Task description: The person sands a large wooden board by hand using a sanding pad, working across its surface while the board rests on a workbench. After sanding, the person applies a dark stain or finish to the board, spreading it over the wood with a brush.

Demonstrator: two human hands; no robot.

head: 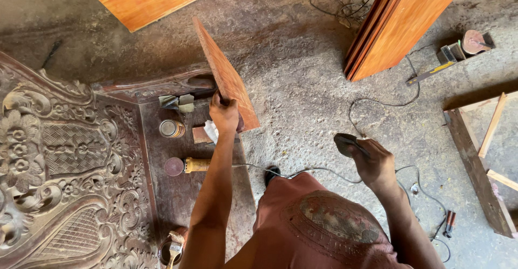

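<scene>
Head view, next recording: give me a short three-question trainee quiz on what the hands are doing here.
1. True or false: the left hand grips the tilted orange wooden board by its lower edge.
2. What does the right hand hold? A) small dark sanding pad B) paintbrush C) tin can
3. Fill in: the yellow-bodied power sander lies on the ____ carved wooden panel.

Key: 1 true; 2 A; 3 dark.
</scene>
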